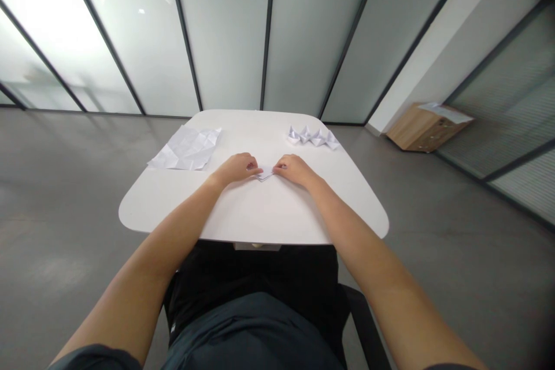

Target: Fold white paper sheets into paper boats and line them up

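A small piece of folded white paper (266, 173) is at the middle of the white table (264, 214), its lower edge coming to a point toward me. My left hand (239, 167) pinches its left side between thumb and fingers. On the opposite side, my right hand (293, 169) grips the right edge in the same way. Both hands rest close to the tabletop, with only a narrow gap between them. The fingers cover parts of the paper, so its full shape is hidden.
Creased white sheets (186, 148) lie flat at the table's left. Several folded paper shapes (313, 137) stand in a row at the back right. A wooden box (427, 127) sits on the floor by the wall, and frosted glass panels (229, 29) rise behind the table.
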Action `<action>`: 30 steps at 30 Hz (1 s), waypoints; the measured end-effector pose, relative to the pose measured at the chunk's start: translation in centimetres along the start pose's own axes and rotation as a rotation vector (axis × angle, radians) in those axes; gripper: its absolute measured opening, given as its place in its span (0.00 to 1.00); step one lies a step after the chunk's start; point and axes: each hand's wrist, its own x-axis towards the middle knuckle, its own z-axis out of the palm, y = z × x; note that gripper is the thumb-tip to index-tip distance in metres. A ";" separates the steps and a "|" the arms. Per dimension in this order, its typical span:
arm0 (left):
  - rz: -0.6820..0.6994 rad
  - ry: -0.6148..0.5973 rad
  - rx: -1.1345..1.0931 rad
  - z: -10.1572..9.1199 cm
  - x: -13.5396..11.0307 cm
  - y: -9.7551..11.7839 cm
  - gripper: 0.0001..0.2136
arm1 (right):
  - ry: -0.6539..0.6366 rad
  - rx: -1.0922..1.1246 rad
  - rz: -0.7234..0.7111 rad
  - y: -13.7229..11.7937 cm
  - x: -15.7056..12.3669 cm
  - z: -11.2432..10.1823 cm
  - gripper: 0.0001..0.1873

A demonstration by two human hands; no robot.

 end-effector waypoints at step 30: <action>-0.237 0.185 -0.556 0.8 0.8 0.8 0.12 | 0.540 0.429 0.138 -3.0 0.9 0.3 0.22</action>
